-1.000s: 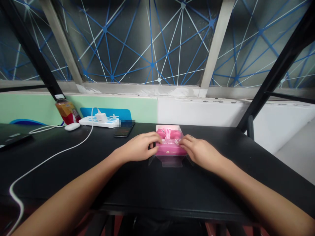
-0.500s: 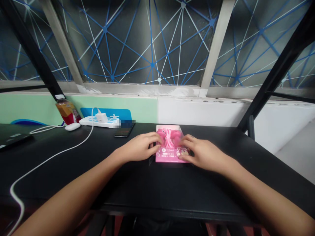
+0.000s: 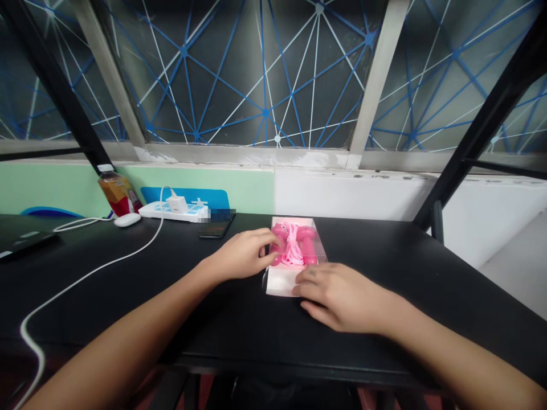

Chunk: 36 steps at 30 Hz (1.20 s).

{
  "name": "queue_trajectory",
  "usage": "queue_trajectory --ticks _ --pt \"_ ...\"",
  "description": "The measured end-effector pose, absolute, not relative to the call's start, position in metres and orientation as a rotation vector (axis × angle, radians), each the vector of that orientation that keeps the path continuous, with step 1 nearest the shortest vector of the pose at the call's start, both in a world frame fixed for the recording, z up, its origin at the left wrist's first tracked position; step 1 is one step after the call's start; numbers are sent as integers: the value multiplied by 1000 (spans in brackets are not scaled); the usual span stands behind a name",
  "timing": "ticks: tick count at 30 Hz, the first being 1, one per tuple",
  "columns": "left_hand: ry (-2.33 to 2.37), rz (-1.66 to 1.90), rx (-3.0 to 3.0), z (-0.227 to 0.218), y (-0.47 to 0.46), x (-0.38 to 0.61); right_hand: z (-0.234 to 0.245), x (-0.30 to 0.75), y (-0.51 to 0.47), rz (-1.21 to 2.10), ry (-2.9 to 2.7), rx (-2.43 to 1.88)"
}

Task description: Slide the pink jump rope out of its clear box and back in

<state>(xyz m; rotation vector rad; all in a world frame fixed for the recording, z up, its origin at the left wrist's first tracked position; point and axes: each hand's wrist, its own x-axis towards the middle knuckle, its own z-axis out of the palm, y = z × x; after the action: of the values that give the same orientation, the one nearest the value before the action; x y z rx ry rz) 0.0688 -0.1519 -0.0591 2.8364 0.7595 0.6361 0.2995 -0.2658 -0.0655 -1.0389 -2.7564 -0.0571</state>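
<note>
A small pink box (image 3: 321,250) with a clear cover lies on the black desk. Through the cover shows a pink skipping rope (image 3: 293,245), its cord bundled between two handles. At the near end a flap (image 3: 280,283) is folded out flat, its white inner side up. My left hand (image 3: 252,250) holds the box at its left edge, fingers curled over the side and thumb below. The fingers of my right hand (image 3: 337,293) rest apart on the right part of the flap, and its thumb lies nearer to me.
A phone (image 3: 216,224) and a white power strip (image 3: 183,212) with a charger lie at the back left. Beyond them are a white mouse (image 3: 127,220) and a drink bottle (image 3: 119,191). A white cable (image 3: 92,267) runs across the desk's left side. Black frame posts stand at both sides.
My right hand has moved toward me from the box's right side. The printed pink front has swung down, turning its white inside up. My left hand has stayed nearly still.
</note>
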Motion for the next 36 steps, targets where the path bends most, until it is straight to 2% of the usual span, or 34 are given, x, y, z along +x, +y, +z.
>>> queue_trajectory --ticks 11,19,31,34,36 --pt "1024 735 2777 -66 -145 81 -61 297 -273 189 -2783 -932" --pt "1215 816 2684 -74 -112 93 -46 290 -291 667 -2830 -650" --pt "1011 680 2693 -87 -105 87 -52 306 -279 1282 -2542 -554" --pt "980 664 2705 -80 -115 81 -43 311 -274 1206 -2367 -683" --pt "1003 733 2692 -73 -123 76 -42 315 -270 906 -2287 -864"
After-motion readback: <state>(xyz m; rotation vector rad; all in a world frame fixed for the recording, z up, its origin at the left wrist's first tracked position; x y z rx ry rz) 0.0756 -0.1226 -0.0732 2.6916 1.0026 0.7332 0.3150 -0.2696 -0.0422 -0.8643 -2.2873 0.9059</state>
